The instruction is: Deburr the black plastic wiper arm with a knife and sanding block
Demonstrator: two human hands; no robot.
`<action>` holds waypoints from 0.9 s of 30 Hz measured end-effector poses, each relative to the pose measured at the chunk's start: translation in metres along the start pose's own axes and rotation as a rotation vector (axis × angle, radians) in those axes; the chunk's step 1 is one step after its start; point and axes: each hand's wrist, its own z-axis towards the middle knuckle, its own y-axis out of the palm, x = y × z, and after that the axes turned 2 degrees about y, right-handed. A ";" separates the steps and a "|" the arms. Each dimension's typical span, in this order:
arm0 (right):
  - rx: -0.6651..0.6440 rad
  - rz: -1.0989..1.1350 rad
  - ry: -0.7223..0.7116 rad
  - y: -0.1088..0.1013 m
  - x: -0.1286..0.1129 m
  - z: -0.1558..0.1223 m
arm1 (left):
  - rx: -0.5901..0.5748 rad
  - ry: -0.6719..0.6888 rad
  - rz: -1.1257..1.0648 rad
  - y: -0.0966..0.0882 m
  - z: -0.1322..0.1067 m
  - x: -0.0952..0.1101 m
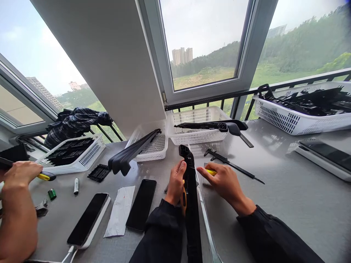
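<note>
My left hand [176, 182] is closed around a long black plastic part [192, 190], which stands lengthwise in front of me with its ribbed, hooked end pointing away. An orange-yellow object [184, 197] shows beside the part, just below my left fingers; its kind is unclear. My right hand [225, 184] grips a yellow-handled tool [211, 172], with a thin tip reaching toward the part's right edge. Most of that tool is hidden by the fingers. Beyond my right hand lies a black caliper [233, 164].
White baskets [199, 138] stand along the window, some with long black parts [135, 149] across their rims. A loaded basket [298, 122] is at right. Phones [142, 204], white paper [120, 212] and a battery [76, 185] lie left. A co-worker's hand [20, 175] holds a yellow-black tool [46, 176].
</note>
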 end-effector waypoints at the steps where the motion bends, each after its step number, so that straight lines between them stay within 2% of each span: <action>1: 0.033 -0.004 0.024 -0.001 0.002 0.001 | -0.043 -0.003 0.008 0.001 -0.002 0.001; 4: 0.099 -0.023 0.084 -0.004 0.009 0.005 | -0.165 -0.016 0.030 0.007 -0.005 0.002; 6: 0.089 -0.029 0.095 -0.005 0.010 0.006 | -0.184 -0.028 0.031 0.010 -0.006 0.003; 10: -0.036 -0.011 0.042 -0.001 0.005 0.002 | -0.065 -0.023 -0.017 0.008 -0.003 0.002; 15: -0.229 -0.006 -0.078 0.008 -0.007 -0.007 | 0.134 -0.024 -0.081 -0.005 0.005 -0.004; 20: -0.333 -0.004 -0.146 0.008 -0.012 -0.010 | 0.169 -0.093 -0.107 -0.010 0.007 -0.010; 24: -0.262 0.038 -0.105 0.003 -0.011 -0.006 | 0.191 -0.064 -0.019 -0.005 0.005 -0.011; 27: -0.153 0.043 -0.019 0.001 -0.009 -0.002 | 0.137 -0.027 0.068 -0.001 0.003 -0.011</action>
